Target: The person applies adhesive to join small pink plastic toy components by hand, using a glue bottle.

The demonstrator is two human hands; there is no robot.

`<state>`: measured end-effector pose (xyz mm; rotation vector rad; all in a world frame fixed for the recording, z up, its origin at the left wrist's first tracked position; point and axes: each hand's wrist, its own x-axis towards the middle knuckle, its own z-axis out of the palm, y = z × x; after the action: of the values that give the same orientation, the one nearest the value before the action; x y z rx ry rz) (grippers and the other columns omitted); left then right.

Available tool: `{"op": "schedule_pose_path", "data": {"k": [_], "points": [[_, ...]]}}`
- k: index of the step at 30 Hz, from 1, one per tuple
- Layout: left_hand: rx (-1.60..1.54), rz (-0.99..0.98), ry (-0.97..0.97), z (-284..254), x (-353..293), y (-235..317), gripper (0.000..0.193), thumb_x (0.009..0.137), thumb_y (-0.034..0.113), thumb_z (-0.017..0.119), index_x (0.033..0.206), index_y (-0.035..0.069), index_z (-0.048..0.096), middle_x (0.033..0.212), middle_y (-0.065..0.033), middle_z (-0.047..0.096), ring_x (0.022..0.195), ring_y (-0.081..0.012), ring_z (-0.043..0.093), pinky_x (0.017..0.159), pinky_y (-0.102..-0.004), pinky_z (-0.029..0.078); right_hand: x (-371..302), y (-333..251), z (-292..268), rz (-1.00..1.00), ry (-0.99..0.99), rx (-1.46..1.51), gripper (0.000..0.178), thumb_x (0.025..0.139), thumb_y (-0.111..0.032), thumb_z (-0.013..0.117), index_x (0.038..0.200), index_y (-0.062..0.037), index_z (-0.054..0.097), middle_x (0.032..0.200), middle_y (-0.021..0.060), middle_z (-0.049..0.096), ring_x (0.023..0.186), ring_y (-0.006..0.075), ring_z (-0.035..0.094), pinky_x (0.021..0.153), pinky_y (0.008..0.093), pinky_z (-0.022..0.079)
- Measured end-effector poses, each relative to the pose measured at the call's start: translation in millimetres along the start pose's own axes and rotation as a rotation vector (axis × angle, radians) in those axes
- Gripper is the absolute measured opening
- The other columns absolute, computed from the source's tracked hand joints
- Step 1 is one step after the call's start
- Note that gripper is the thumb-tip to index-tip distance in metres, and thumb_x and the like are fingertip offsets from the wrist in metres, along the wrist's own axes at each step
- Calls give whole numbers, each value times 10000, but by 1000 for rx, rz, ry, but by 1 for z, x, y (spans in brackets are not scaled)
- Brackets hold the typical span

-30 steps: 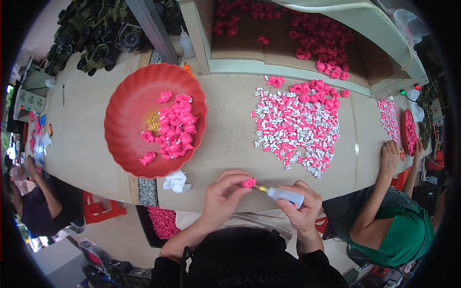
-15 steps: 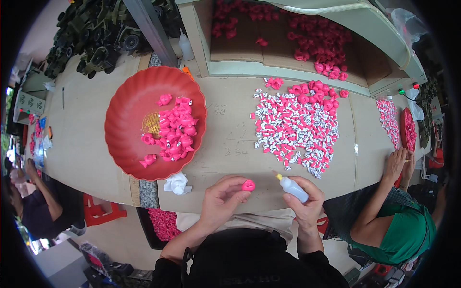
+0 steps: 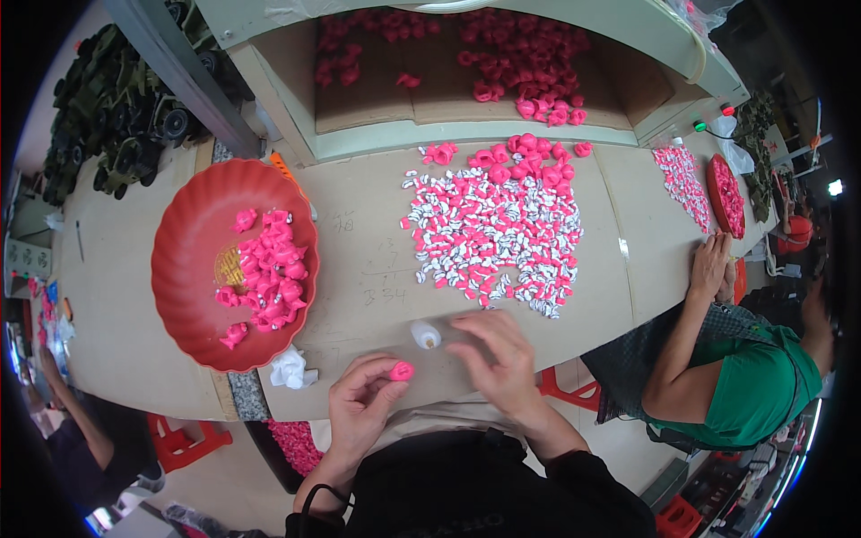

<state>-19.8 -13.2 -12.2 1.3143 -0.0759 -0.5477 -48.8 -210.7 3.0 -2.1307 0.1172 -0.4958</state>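
My left hand (image 3: 363,402) pinches a small round pink plastic part (image 3: 402,370), a marked face turned up, above the near edge of the table. A small white squeeze bottle (image 3: 425,336) is just beyond that part; it is somewhat blurred. To its right, my right hand (image 3: 504,366) has its fingers apart and holds nothing, with a gap between it and the bottle. Farther off spreads a heap of small pink-and-white pieces (image 3: 493,235). Larger pink hollow parts (image 3: 534,154) lie along its far edge.
A red scalloped bowl (image 3: 184,260) on the left holds several pink figures (image 3: 273,260). Crumpled white tissue (image 3: 291,369) lies beside it. At the back, a cardboard-lined shelf (image 3: 377,112) holds more pink parts. A person in green (image 3: 749,390) works at right.
My right hand has let go of the squeeze bottle, which was tilted in its grip, and opened. The left hand still pinches the pink part. The whole view has shifted and turned.
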Motion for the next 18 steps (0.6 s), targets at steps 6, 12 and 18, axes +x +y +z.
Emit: {"op": "schedule_pose_path", "data": {"k": [6, 12, 18], "points": [[31, 25, -102, 12, 2, -1, 256, 813, -95, 627, 1059, -25, 622, 1111, -104, 560, 961, -154, 604, 828, -253, 505, 9, 25, -32, -29, 5, -393, 164, 689, 24, 699, 843, -30, 682, 862, 78, 627, 772, 253, 554, 662, 344, 461], [16, 0, -111, 20, 3, -6, 263, 816, -85, 632, 1068, -17, 610, 1107, -100, 568, 966, -152, 608, 840, -261, 507, 12, 15, -32, 53, -91, -180, 126, 714, -6, 722, 834, -28, 691, 799, 58, 622, 762, 198, 551, 666, 303, 434], [47, 29, -109, 20, 3, -10, 258, 825, -88, 628, 1068, -22, 573, 1121, -121, 573, 931, -146, 613, 821, -256, 512, -5, -8, -24, 320, -340, 364, 81, 768, -27, 717, 845, -20, 695, 794, 29, 618, 765, 132, 535, 671, 263, 417]]}}
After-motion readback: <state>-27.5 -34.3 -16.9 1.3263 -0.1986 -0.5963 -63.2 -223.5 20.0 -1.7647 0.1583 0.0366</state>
